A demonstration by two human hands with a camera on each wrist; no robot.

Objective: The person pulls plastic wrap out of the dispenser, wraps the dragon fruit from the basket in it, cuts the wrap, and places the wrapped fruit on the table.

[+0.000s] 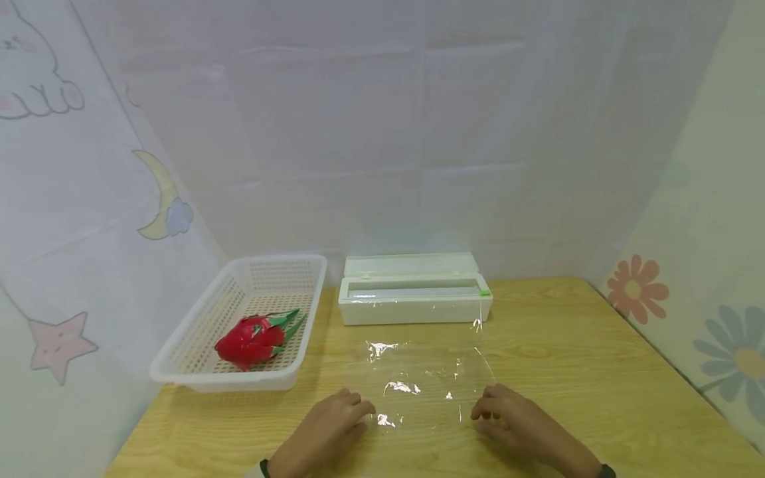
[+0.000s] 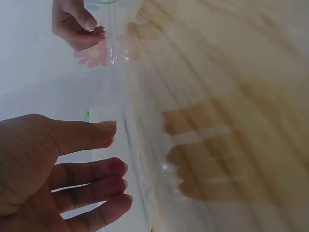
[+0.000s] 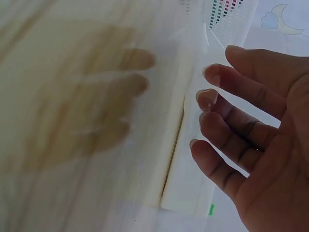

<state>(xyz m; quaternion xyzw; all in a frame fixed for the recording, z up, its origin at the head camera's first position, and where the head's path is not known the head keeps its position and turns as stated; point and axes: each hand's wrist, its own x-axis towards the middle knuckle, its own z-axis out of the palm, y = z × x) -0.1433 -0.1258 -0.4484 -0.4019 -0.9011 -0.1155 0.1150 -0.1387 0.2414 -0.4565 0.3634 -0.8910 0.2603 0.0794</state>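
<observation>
A sheet of clear plastic wrap (image 1: 402, 387) stretches toward me from a white wrap dispenser box (image 1: 415, 312), whose lid stands raised. My left hand (image 1: 335, 421) pinches the near left corner of the wrap. In the left wrist view that hand's (image 2: 72, 169) thumb lies against the index finger, which is mostly hidden, and the other fingers are loosely bent. At the near right corner, my right hand (image 1: 516, 421) pinches the wrap between thumb and index finger. Film clings to a fingertip of the right hand (image 3: 256, 116) in the right wrist view.
A white plastic basket (image 1: 164, 362) stands to the left on the wooden table (image 1: 574, 358), with a red dragon fruit with green tips (image 1: 251, 342) in it. A green slider (image 1: 485, 293) sits at the box's right end. Pale cloths hang behind and at both sides.
</observation>
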